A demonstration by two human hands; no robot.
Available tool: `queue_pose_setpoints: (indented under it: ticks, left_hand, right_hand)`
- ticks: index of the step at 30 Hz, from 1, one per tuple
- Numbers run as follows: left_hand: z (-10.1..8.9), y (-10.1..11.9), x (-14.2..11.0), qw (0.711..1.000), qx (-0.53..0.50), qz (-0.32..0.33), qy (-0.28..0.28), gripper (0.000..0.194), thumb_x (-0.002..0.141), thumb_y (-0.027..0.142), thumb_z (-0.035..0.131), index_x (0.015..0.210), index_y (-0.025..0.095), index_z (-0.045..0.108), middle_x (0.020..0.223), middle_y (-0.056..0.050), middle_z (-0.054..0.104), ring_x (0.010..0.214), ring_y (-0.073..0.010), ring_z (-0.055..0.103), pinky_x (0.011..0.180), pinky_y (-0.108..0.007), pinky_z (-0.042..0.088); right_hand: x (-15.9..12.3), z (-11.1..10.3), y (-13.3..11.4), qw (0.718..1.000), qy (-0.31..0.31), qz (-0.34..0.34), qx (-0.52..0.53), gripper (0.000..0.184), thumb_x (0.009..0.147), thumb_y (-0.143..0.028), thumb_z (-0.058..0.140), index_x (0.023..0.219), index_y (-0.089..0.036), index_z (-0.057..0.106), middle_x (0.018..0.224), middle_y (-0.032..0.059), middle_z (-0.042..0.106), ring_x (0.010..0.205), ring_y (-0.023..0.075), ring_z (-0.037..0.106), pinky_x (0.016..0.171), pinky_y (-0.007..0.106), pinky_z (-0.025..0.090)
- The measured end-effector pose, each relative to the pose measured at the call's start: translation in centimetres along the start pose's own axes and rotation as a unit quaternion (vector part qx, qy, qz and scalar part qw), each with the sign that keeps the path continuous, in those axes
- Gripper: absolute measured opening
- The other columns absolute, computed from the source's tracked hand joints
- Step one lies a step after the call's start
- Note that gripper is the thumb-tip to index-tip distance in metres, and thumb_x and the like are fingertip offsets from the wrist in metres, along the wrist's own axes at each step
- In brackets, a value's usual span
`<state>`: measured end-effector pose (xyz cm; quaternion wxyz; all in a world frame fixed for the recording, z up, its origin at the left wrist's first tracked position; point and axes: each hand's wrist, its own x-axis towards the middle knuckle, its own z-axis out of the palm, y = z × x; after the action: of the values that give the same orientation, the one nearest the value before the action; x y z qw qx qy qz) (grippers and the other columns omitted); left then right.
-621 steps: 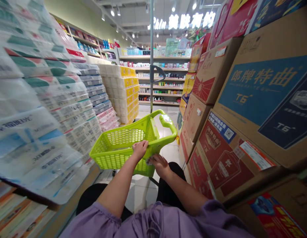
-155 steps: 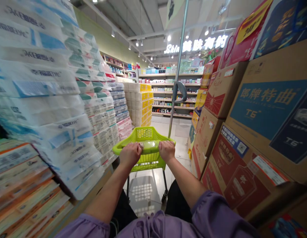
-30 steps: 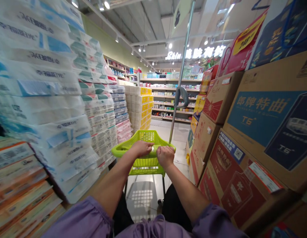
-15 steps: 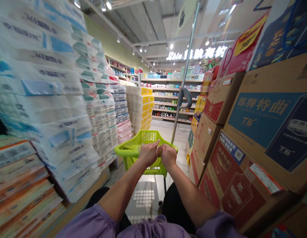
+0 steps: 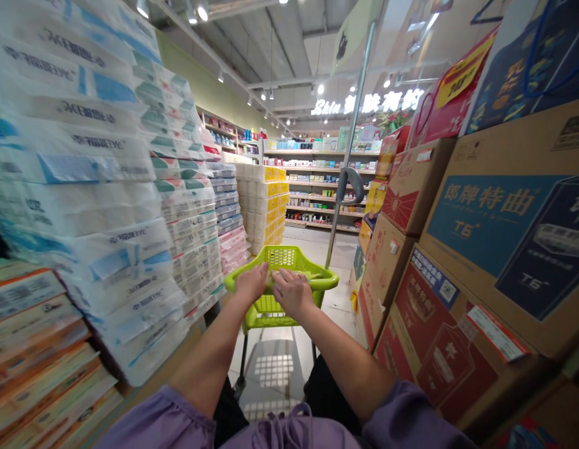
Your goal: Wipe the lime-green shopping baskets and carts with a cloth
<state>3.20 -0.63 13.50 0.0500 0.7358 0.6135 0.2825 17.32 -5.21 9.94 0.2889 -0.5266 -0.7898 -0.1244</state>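
A lime-green plastic shopping cart (image 5: 327,280) stands right in front of me, its basket of perforated mesh. My left hand (image 5: 252,280) is closed over the left part of its push handle. Close beside it, my right hand (image 5: 293,293) grips the middle of the same bar with its fingers laid over the top. The two hands are slightly apart. Their undersides and part of the handle are hidden from me. Under the basket, the cart's shadow falls in a grid on the pale floor tiles.
Tall stacks of wrapped tissue packs (image 5: 102,156) line the left side. Cardboard boxes (image 5: 411,249) are piled on the right. A metal pole (image 5: 359,106) with a grey curved fitting (image 5: 349,186) rises ahead, right of the cart. Stocked shelves (image 5: 321,181) stand at the back.
Both hands have shifted left along the handle and moved slightly apart. The cart has swung a little to the right and now sits more level.
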Motion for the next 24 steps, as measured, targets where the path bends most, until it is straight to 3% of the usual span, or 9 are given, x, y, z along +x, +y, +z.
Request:
queue_pose_setpoints:
  ticks: [4,7,10,13,15,17,21,24]
  left_hand:
    - [0.2,-0.2,-0.5,0.982,0.163,-0.013,-0.093,0.064,0.096,0.046,0.017,0.098,0.013,0.071,0.099,-0.017,0.072,0.098,-0.0296,0.066,0.088,-0.042,0.047]
    - [0.6,0.2,-0.9,0.978,0.197,-0.005,-0.070,0.068,0.096,0.045,0.013,0.095,0.014,0.073,0.098,-0.016,0.073,0.095,-0.0274,0.068,0.083,-0.038,0.048]
    - [0.9,0.4,-1.3,0.974,0.222,-0.002,-0.038,0.069,0.096,0.043,0.010,0.095,0.015,0.074,0.094,-0.014,0.073,0.090,-0.0266,0.069,0.079,-0.037,0.048]
    - [0.9,0.5,-1.8,0.974,0.223,-0.002,-0.024,0.067,0.096,0.042,0.013,0.093,0.015,0.074,0.092,-0.014,0.074,0.088,-0.0254,0.069,0.079,-0.035,0.047]
    - [0.8,0.4,-2.1,0.975,0.222,0.004,-0.021,0.065,0.096,0.040,0.015,0.093,0.014,0.074,0.092,-0.014,0.074,0.089,-0.0253,0.069,0.080,-0.036,0.046]
    - [0.7,0.3,-2.3,0.975,0.223,0.010,-0.019,0.063,0.096,0.038,0.016,0.095,0.014,0.074,0.093,-0.014,0.073,0.089,-0.0258,0.068,0.081,-0.037,0.045]
    - [0.3,-0.2,-2.2,0.972,0.234,0.011,-0.018,0.063,0.095,0.036,0.015,0.096,0.013,0.073,0.094,-0.014,0.073,0.090,-0.0264,0.068,0.082,-0.038,0.045]
    - [0.1,-0.8,-2.0,0.970,0.240,0.015,-0.027,0.062,0.095,0.036,0.016,0.095,0.013,0.073,0.095,-0.013,0.073,0.091,-0.0258,0.068,0.081,-0.037,0.044]
  right_hand:
    - [0.6,-1.0,2.2,0.995,-0.014,0.102,-0.018,0.034,0.093,-0.031,0.043,0.123,-0.026,0.059,0.125,0.0066,0.063,0.112,0.0215,0.058,0.092,0.036,0.037]
    - [0.8,-2.2,4.6,0.974,-0.073,0.206,-0.055,0.036,0.096,-0.031,0.035,0.099,-0.020,0.069,0.098,0.0098,0.071,0.089,0.0221,0.065,0.080,0.036,0.039]
    - [1.0,-3.2,6.3,0.969,-0.138,0.188,-0.077,0.040,0.096,-0.033,0.035,0.082,-0.020,0.070,0.089,0.0086,0.071,0.080,0.0214,0.065,0.070,0.032,0.037]
    - [1.1,-3.3,7.0,0.969,-0.152,0.179,-0.077,0.036,0.094,-0.035,0.040,0.079,-0.022,0.069,0.086,0.0064,0.071,0.075,0.0194,0.063,0.065,0.029,0.034]
    - [0.7,-2.6,7.1,0.971,-0.114,0.195,-0.080,0.038,0.095,-0.037,0.038,0.078,-0.021,0.069,0.081,0.0060,0.070,0.072,0.0185,0.062,0.065,0.029,0.034]
    - [-0.4,-1.4,6.9,0.978,-0.034,0.185,-0.088,0.039,0.095,-0.035,0.036,0.080,-0.019,0.068,0.079,0.0063,0.069,0.073,0.0184,0.061,0.069,0.029,0.034]
    - [-2.9,0.7,6.3,0.983,0.127,0.101,-0.091,0.027,0.089,-0.028,0.045,0.097,-0.015,0.067,0.090,0.0087,0.069,0.087,0.0206,0.059,0.083,0.032,0.034]
    - [-2.4,0.4,6.2,0.984,0.093,0.122,-0.094,0.026,0.088,-0.029,0.046,0.095,-0.017,0.067,0.089,0.0072,0.068,0.085,0.0197,0.059,0.080,0.031,0.034]
